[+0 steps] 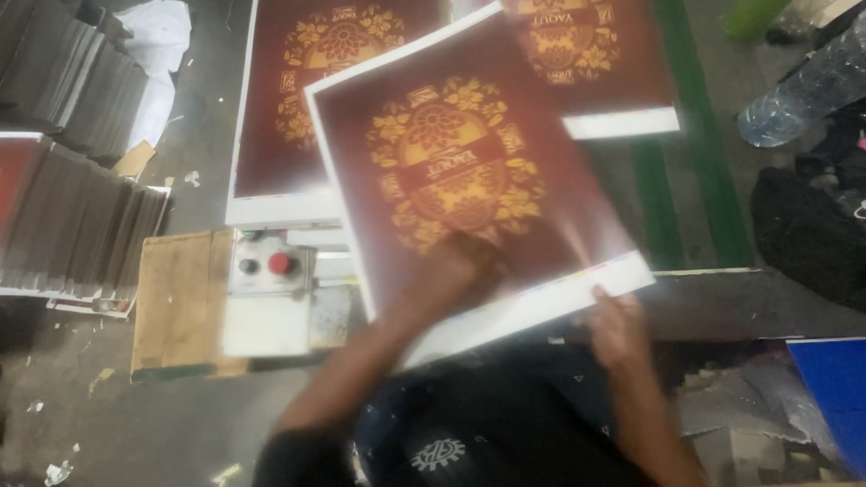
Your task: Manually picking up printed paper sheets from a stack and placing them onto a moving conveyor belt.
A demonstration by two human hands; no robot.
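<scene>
**Printed sheet held in both hands over the control box**

Obs.: Large dark-red printed sheet (469,171), gold floral emblem, white margins, tilted and motion-blurred. Left hand (456,271) lies flat on its lower face, fingers spread, pressing rather than pinching. Right hand (613,320) grasps the white bottom edge at the corner nearer the plastic bottle, thumb on top. Sheet sits just right of and above the control box (268,298), a pale unit with one red and one dark button.

Risks (judgement): The sheet is wide and limp; with only one true pinch it could sag, crease or slip off the left palm. A swinging corner could brush the box's buttons. Overlap with the matching sheets (307,99) lying beyond the box could scuff the print or misalign the pile.

Surroundings: Grey, dusty floor or bench with paper scraps. Left of the box, a brown board (180,302); beyond that, stacks of flat dark cards (72,216). Far right of the box, a clear plastic bottle (803,90), dark cloth, a blue panel (834,388). Dim, workshop-like room.
</scene>
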